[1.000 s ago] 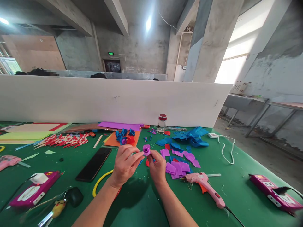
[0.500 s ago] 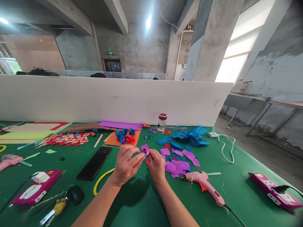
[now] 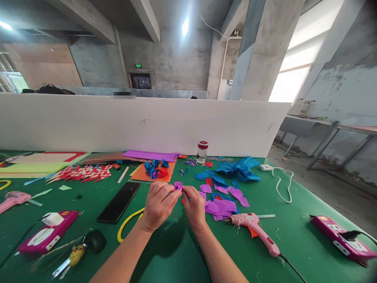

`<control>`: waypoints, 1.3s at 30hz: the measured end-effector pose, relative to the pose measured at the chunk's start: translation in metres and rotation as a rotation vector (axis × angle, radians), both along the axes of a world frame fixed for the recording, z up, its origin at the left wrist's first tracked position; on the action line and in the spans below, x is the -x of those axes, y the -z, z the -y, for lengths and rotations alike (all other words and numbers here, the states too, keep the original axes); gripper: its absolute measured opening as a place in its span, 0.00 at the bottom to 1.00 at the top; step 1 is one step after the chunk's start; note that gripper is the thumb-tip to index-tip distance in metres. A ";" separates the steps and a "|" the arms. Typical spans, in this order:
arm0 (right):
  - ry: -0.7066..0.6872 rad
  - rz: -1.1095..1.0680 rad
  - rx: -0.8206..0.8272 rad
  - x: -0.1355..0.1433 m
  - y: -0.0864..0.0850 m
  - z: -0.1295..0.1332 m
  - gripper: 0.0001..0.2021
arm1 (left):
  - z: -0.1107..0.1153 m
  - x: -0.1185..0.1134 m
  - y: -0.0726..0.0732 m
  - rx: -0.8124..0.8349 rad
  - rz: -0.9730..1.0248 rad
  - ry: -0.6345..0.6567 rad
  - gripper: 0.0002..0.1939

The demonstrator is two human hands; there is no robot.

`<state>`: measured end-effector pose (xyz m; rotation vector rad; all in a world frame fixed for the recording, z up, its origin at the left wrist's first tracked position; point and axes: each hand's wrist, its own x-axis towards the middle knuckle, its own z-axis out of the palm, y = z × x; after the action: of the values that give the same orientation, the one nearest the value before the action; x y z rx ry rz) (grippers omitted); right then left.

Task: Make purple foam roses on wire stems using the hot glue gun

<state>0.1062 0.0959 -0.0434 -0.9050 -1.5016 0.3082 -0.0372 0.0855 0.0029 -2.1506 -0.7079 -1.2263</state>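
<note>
A small purple paper flower (image 3: 178, 185) is held up between my two hands above the green table. My left hand (image 3: 160, 204) pinches it from the left with thumb and fingertips. From the right, the thumb and forefinger of my right hand (image 3: 194, 206) close at its base; a thin stem there is mostly hidden by the fingers. Loose purple paper petals (image 3: 220, 208) lie just right of my right hand. Behind my left hand, finished-looking blue and red paper flowers (image 3: 155, 169) rest on an orange sheet (image 3: 138, 175).
A pink glue gun (image 3: 259, 230) lies at front right, near a magenta power strip (image 3: 343, 237). Blue paper pieces (image 3: 238, 169) and a red-lidded jar (image 3: 202, 153) are farther back. Left are a black phone (image 3: 118, 202), a yellow ring (image 3: 126, 226) and keys (image 3: 75, 255). A white partition (image 3: 132, 124) borders the back.
The purple flower has tilted and shifted slightly left and down between my fingers. My right fingertips have moved in closer to my left hand.
</note>
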 end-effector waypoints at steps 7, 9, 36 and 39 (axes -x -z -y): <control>-0.133 -0.036 0.011 -0.004 -0.001 -0.004 0.11 | 0.000 0.005 -0.007 0.098 0.294 0.076 0.07; -0.165 -0.033 0.011 -0.004 -0.001 -0.004 0.12 | -0.002 0.008 -0.010 0.151 0.339 0.056 0.05; -0.348 0.224 0.042 -0.003 -0.001 0.001 0.14 | -0.008 0.013 -0.015 0.745 0.437 0.158 0.13; -0.359 0.243 0.054 -0.003 -0.001 0.001 0.14 | -0.007 0.013 -0.014 0.695 0.420 0.136 0.11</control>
<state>0.1096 0.0948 -0.0424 -0.7303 -1.8915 0.5156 -0.0497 0.0927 0.0169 -2.5279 -1.3438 -1.7190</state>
